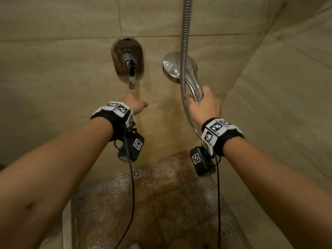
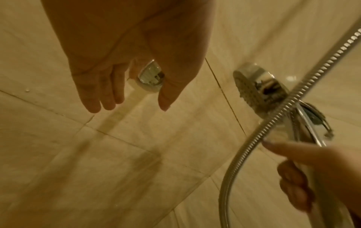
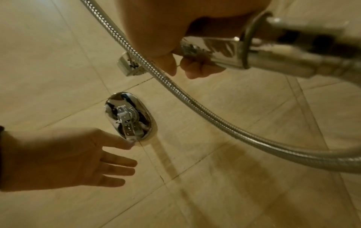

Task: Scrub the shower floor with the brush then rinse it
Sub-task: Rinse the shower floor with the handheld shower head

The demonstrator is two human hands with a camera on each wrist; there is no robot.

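Note:
My right hand [image 1: 203, 103] grips the handle of the chrome shower head [image 1: 177, 67], held up against the tiled wall; its handle [image 3: 254, 52] fills the right wrist view. The metal hose [image 1: 184, 51] runs down from above and loops past my wrist. My left hand [image 1: 133, 103] reaches up with straight fingers just under the tap lever [image 1: 132, 76]; its forefinger [image 3: 117, 141] touches the lever's tip [image 3: 129, 134]. The left wrist view shows the left hand [image 2: 125, 98] spread below the lever [image 2: 151, 77]. The speckled brown shower floor [image 1: 161, 203] lies wet below. No brush is in view.
Beige wall tiles [image 1: 62, 78] close in on the front and right, meeting in a corner [image 1: 251, 60]. A round floor drain [image 1: 137, 173] sits by the back wall. The hose hangs between my two arms. Wrist camera cables dangle under both wrists.

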